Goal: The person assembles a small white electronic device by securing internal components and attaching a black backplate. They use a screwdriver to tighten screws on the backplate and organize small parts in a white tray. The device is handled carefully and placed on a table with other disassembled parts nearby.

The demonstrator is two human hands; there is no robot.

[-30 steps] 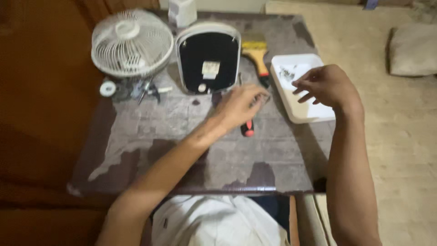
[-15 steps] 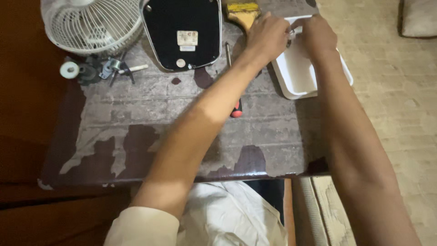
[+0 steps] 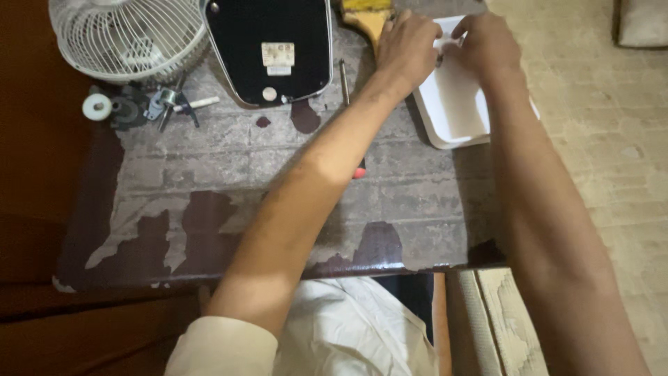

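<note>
My left hand (image 3: 407,49) and my right hand (image 3: 483,43) meet over the far end of a white rectangular tray (image 3: 456,111) at the table's right side. Their fingertips come together above the tray, and whatever they pinch is hidden between them. A screwdriver with a red handle tip (image 3: 359,171) lies on the table, its shaft (image 3: 343,80) running under my left forearm. A paintbrush with a wooden handle (image 3: 369,17) lies just left of my left hand.
A white wire fan guard (image 3: 125,38) sits at the far left, a black panel with a white rim (image 3: 271,45) beside it. Small loose fan parts (image 3: 142,108) lie below the guard. The worn table (image 3: 278,209) ends near my lap; the floor is at right.
Both hands moved from apart over the table to meeting at the tray's far end. The view tilted down and closer; between the last two frames the hands barely shifted.
</note>
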